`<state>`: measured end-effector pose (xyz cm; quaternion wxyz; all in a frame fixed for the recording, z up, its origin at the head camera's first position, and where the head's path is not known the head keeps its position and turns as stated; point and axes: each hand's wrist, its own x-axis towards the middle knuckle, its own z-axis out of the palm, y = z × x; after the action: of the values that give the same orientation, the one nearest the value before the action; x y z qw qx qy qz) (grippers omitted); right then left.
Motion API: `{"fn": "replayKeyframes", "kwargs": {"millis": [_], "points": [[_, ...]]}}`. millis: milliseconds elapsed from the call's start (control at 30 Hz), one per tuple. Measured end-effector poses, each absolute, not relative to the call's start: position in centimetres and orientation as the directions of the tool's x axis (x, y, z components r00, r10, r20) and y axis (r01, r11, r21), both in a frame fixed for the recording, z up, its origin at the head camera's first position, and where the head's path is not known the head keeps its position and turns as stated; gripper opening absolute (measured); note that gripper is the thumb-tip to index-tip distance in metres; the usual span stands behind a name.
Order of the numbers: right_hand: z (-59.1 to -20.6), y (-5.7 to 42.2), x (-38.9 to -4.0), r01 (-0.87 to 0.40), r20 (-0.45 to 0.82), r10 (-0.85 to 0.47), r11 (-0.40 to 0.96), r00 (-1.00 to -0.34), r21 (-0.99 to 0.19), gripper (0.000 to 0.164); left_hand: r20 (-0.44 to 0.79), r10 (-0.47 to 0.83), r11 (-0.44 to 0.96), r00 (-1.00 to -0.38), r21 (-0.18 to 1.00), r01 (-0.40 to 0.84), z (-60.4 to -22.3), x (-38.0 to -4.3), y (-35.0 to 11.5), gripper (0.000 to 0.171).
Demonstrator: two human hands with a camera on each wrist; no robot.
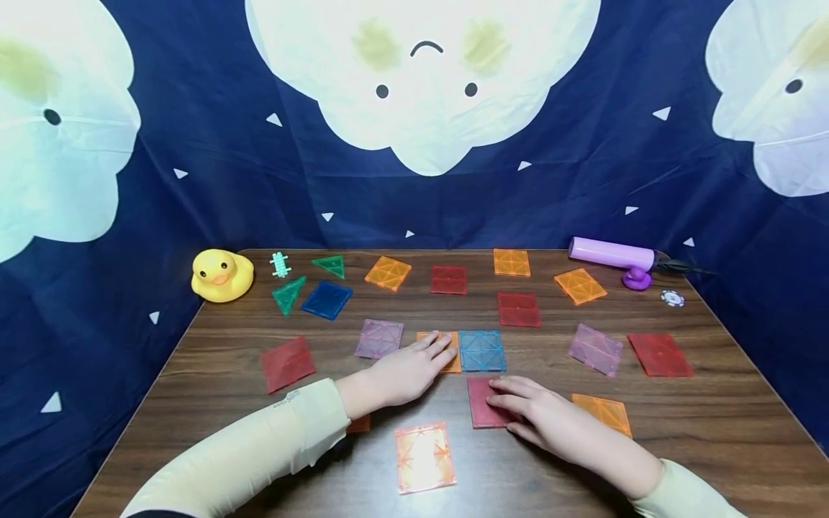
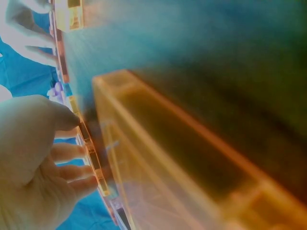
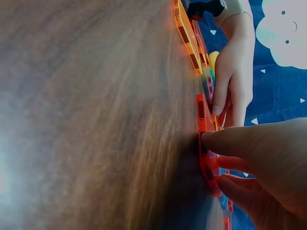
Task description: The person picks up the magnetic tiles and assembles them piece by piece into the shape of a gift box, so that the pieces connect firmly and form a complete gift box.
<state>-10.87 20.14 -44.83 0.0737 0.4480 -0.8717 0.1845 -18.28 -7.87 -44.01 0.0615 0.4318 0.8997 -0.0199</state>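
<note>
In the middle of the table (image 1: 732,424), the left hand (image 1: 408,374) rests extended fingers on an orange tile (image 1: 455,364) beside a blue tile (image 1: 482,351). Nearer the front edge, the right hand (image 1: 547,417) touches a red tile (image 1: 481,411); pinching or not, I cannot tell. The right wrist view shows its thumb (image 3: 225,142) more clearly.

The head camera looks down on the tabletop (image 1: 550,345) wrist cameras skim closely.
</note>
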Motion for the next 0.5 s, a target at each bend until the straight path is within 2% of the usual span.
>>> {"fn": "replayKeyframes", "kwargs": {"millis": [500], "points": [[-44.54, 19.56, -11.59, -0.792, 0.263, -0.748, 0.557, -0.609, -0.251, 0.04, -0.142, 0.768, 0.635, -0.624, 0.042, 0.772, -43.98, -18.41, -7.92, 0.047]]}}
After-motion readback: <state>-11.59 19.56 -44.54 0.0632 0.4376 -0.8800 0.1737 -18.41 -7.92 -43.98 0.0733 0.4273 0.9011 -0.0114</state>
